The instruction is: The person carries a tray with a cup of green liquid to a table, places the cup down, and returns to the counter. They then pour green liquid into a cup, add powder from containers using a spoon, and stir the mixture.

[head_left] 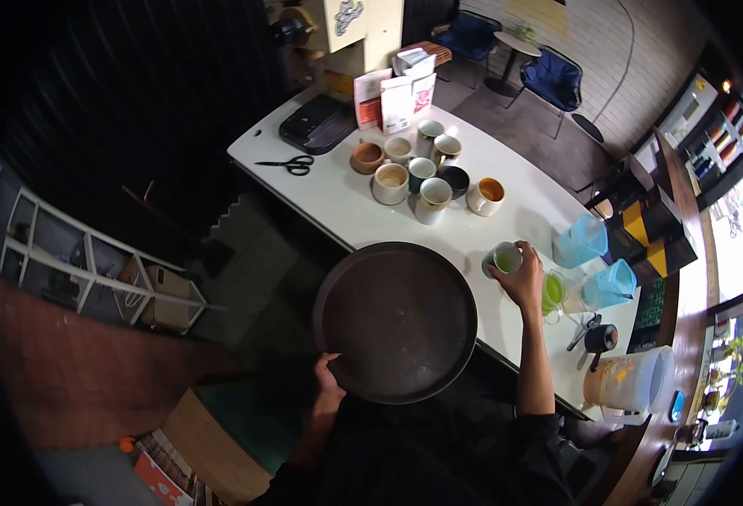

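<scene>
My left hand [330, 376] grips the near-left rim of a large round dark brown tray [396, 320], thumb over the edge. The tray bears nothing and overlaps the white table's near edge in this view. Around a cup with green inside [504, 260], the fingers of my right hand [523, 277] are closed, over the table to the right of the tray. Just right of that hand stands a clear jug with green contents [552, 293]. Several mugs, among them a white mug with an orange inside [486, 196], are grouped farther back.
Blue translucent pitchers [581, 241] and a big clear plastic container [628, 379] stand along the right side of the white table [321, 190]. Black scissors [297, 165], a black flat device [319, 122] and upright packets [396, 105] occupy its far left. White shelving [85, 274] is at left.
</scene>
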Tool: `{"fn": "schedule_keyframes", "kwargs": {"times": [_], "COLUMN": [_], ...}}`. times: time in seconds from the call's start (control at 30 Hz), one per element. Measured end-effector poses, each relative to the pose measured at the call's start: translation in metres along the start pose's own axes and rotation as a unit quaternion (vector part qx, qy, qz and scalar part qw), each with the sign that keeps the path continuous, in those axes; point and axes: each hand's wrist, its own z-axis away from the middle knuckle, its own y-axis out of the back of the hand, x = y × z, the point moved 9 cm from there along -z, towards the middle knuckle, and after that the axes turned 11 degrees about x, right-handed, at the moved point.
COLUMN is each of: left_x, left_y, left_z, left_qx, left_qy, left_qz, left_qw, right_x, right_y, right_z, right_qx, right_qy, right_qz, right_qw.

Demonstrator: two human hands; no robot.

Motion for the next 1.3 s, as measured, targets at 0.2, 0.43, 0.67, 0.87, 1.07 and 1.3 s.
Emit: {"fn": "schedule_keyframes", "kwargs": {"times": [0.2,0.43,0.67,0.87,1.07,1.3], "left_x": [0.015,0.044,0.092,0.126,0.181,0.261], "left_y": [0.032,0.076,0.123,0.146,0.166,0.145], "left_z": [0.01,0.04,0.074,0.071,0.033,-0.044], "left_qx": [0.01,0.033,0.111,0.212,0.282,0.256], "left_qy": [-0.034,-0.069,-0.195,-0.153,-0.181,-0.209], "left_qz": [0.037,0.108,0.102,0.167,0.152,0.209], "left_qw": [0.999,0.991,0.969,0.951,0.93,0.921], "right_x": [-0.139,-0.259,-0.328,-0.384,-0.45,-0.531], "right_y": [-0.003,-0.052,-0.081,-0.115,-0.166,-0.241], "right_z": [0.036,0.139,0.199,0.214,0.192,0.133], "right_qx": [-0.121,-0.301,-0.388,-0.422,-0.442,-0.445], "right_qy": [0.154,0.311,0.341,0.388,0.431,0.49], "right_qz": [-0.164,-0.228,-0.256,-0.264,-0.274,-0.269], "right_qw": [0.967,0.872,0.817,0.776,0.737,0.699]}}
